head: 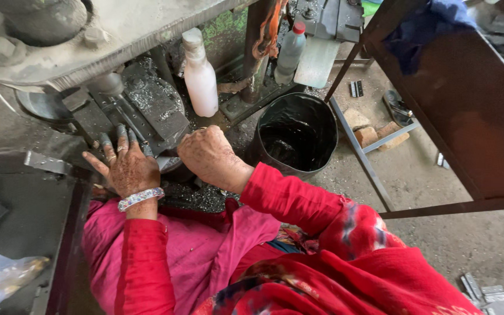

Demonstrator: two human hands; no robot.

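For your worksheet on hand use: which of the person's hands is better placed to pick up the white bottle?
Probably the right hand: it rests just below the white bottle. The left hand lies spread on the press bed, farther away.

A white plastic bottle [200, 76] is stood behind the press, and a grey bottle with a red cap [290, 52] is seen further back to its right. A black bucket [296, 135] holding dark liquid is placed on the floor just right of the bottles. Bricks [374, 133] are laid under a grey metal frame [361, 153]. A blue cloth [424, 26] is draped on a rusty brown stand [468, 105]. Small metal pieces [480, 289] are scattered at lower right.
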